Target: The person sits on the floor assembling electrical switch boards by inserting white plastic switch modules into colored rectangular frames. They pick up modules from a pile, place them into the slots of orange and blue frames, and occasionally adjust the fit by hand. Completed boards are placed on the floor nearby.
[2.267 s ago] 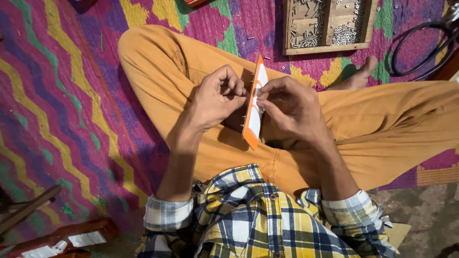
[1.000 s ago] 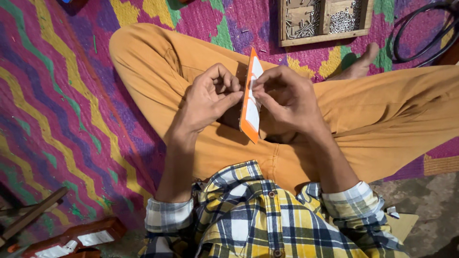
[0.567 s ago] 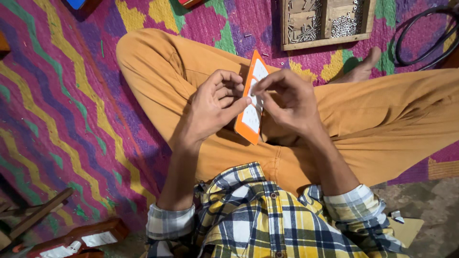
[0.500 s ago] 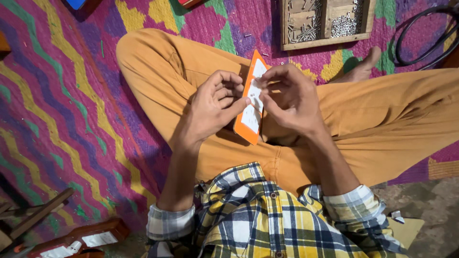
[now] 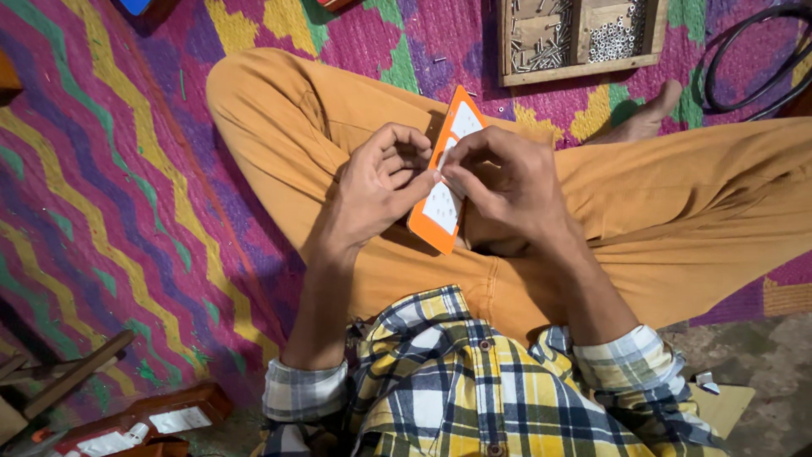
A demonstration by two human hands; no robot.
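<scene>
1. Fingers of both hands are pinched onto an orange-edged white card (image 5: 444, 190), held tilted above the lap.
2. Left hand (image 5: 381, 182) grips the card's left edge; right hand (image 5: 507, 182) covers its right edge, fingertips meeting mid-card.
3. Card's lower corner hangs just above the mustard trousers (image 5: 279, 144).
4. Wooden tray (image 5: 575, 72) of screws lies well apart, beyond the knees.
5. Zigzag mat (image 5: 101, 195) offers open room on the left.
</scene>
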